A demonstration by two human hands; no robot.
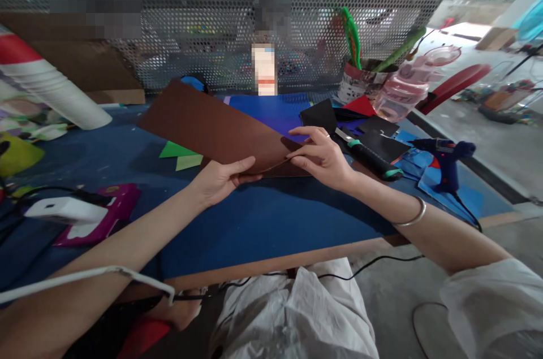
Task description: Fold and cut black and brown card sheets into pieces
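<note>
A brown sheet [203,124], smooth like card or thin leather, is lifted off the blue tabletop and slants up to the left. My left hand [220,178] grips its near edge, thumb on top and fingers underneath. At the sheet's right end, my right hand [324,158] pinches the edge between thumb and fingers, and the sheet bends slightly there. More brown material lies under the two hands, partly hidden. Close to my right hand lies a utility knife [369,155] with a black and teal handle. Blue sheets [271,110] lie behind the brown one.
A blue glue gun [452,161] stands at the right with its cord trailing. Black scraps [377,133] surround the knife. Behind are a pink plastic bottle [401,90], a tin with tools [360,82] and a perforated metal screen [190,25]. A power strip [102,215] sits at left.
</note>
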